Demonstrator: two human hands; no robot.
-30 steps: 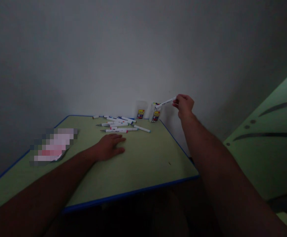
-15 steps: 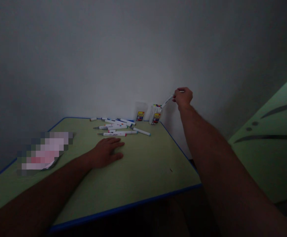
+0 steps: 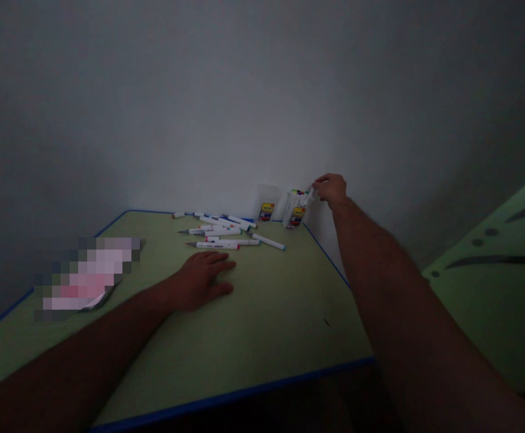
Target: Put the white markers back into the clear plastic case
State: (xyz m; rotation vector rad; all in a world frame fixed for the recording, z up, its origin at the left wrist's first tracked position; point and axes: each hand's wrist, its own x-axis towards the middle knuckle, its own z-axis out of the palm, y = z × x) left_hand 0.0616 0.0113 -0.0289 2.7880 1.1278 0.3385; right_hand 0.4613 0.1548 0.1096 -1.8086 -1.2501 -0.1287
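Our right hand (image 3: 331, 187) held 1 white marker (image 3: 310, 195) near its upper end, thumb and fingers pinched together on it, beside the right side of a filled clear box (image 3: 290, 210) by the grey wall (image 3: 244, 120). Our left hand (image 3: 201, 281) lay with its fingers spread, gripping nothing, on the pale green table (image 3: 266, 313), just short of a scatter of loose pens (image 3: 219, 232).

With the marker aslant, we judged that its lower end could catch on the box's rim or on the pens crowded inside. A sideways push could tip the box, which stood near the table's far right corner, and spilled pens could roll off the edge. A loose pinch could let the marker slip.

It looked slim and pale, partly covered by our fingers, with any print too blurred to read. We could not tell whether its lower end sat inside the box or in front of it. Another clear box (image 3: 266, 212), with a yellow and red label, stood just to the left.
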